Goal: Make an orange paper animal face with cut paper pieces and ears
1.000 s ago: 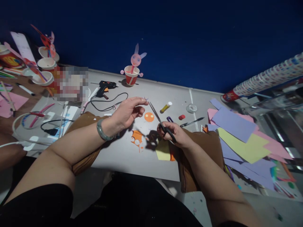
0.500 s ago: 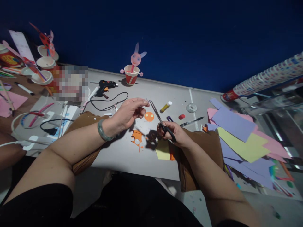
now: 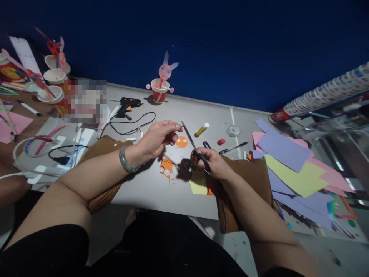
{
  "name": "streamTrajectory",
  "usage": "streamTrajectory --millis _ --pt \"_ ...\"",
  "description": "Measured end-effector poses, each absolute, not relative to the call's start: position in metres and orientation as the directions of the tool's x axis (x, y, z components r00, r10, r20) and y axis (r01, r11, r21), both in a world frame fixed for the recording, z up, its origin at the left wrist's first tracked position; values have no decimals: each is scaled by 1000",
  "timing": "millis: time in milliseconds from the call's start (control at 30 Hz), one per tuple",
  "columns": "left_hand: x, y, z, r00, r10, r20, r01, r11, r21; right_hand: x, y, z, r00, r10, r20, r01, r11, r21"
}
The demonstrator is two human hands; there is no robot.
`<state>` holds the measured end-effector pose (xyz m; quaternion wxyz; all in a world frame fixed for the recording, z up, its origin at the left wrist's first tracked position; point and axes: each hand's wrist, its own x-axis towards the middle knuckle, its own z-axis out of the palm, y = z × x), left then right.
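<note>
My right hand (image 3: 211,161) grips a pair of scissors (image 3: 190,136) by the dark handles, its blades pointing up and away and looking nearly together. The blade tips are right at the fingertips of my left hand (image 3: 160,138), where thumb and fingers pinch something too small to make out. Below the hands, an orange paper circle with two pale yellow dots (image 3: 181,142) lies on the table. Closer to me are orange paper scraps (image 3: 166,166) and a pale yellow sheet (image 3: 198,182), partly in shadow.
Behind my hands stand a rabbit-faced paper cup (image 3: 159,92) and a black glue gun (image 3: 127,107) with its cord. A glue stick (image 3: 202,130), red cap (image 3: 221,142), tape roll (image 3: 233,131) and pen (image 3: 234,148) lie about. Coloured paper (image 3: 284,150) is piled right; decorated cups (image 3: 54,94) stand left.
The scissor blades have drawn closer together, and their tips have come up against my left fingertips. My left hand has barely shifted.
</note>
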<state>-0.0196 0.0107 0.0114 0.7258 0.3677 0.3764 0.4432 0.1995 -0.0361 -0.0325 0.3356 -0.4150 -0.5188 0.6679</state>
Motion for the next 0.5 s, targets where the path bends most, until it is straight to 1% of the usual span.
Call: streamTrajectory --millis 433,500 --pt "-21 11 10 333 922 -199 -362 320 875 197 -35 -29 -413 883 -224 -6 -248 -969" --pt "-20 11 11 327 922 -205 -362 323 874 199 -35 -30 -414 887 -206 -17 -234 -972"
